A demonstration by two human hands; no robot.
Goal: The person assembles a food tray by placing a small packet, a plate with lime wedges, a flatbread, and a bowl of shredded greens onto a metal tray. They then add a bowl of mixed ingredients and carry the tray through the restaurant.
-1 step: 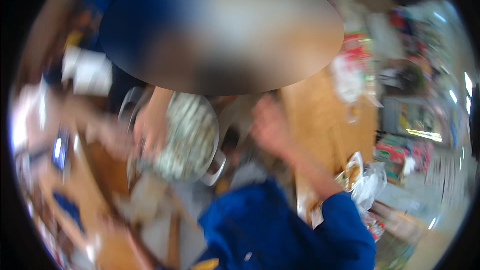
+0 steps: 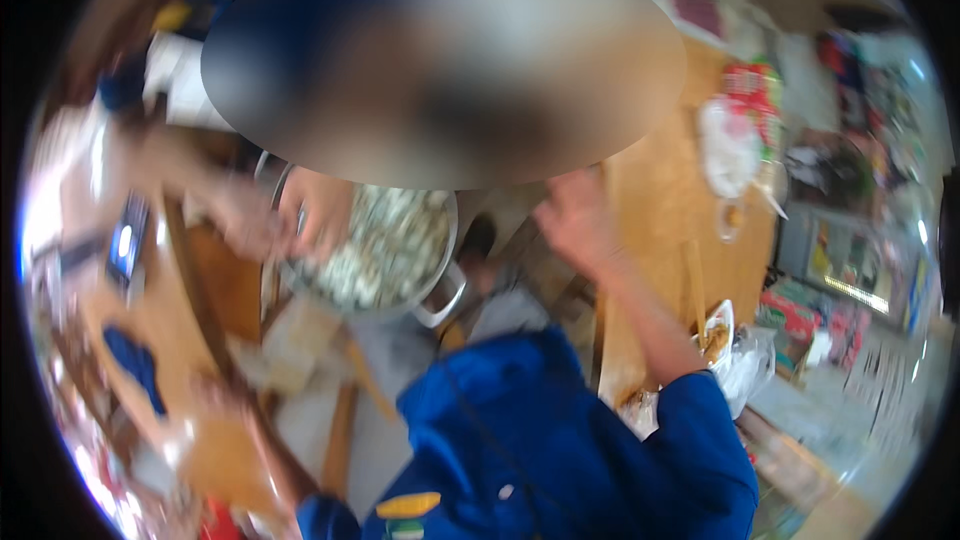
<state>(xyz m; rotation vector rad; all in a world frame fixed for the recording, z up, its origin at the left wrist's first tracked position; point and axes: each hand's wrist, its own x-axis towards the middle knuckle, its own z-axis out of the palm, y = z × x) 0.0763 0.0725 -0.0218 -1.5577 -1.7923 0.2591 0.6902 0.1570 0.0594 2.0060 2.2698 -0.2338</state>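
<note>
My left hand (image 2: pixel 228 398) is blurred, its fingers spread on the edge of the wooden table at left, with nothing visible in it. My right hand (image 2: pixel 580 225) hovers beside the other wooden table's left edge; its fingers look loosely apart and hold nothing that I can see. Between the tables is a large metal pot (image 2: pixel 453 240) with loop handles. Pale green-white chopped food (image 2: pixel 390 250) fills it. Another person's hand (image 2: pixel 322 212) reaches over the pot's left side, and a second hand (image 2: pixel 250 225) meets it at the rim. What they grip is too smeared to tell.
On the right table (image 2: pixel 640 270) lie a white bag (image 2: pixel 730 145), a small cup (image 2: pixel 730 220) and a food tray (image 2: pixel 716 335) beside a clear plastic bag (image 2: pixel 750 365). A phone (image 2: pixel 125 240) and a dark blue cloth (image 2: pixel 135 365) rest on the left table (image 2: pixel 175 340). A blurred oval hides the top centre.
The whole view has shifted and is a little sharper, so the pot sits higher and slightly farther right in the picture. The other hands stay at the pot's left side.
</note>
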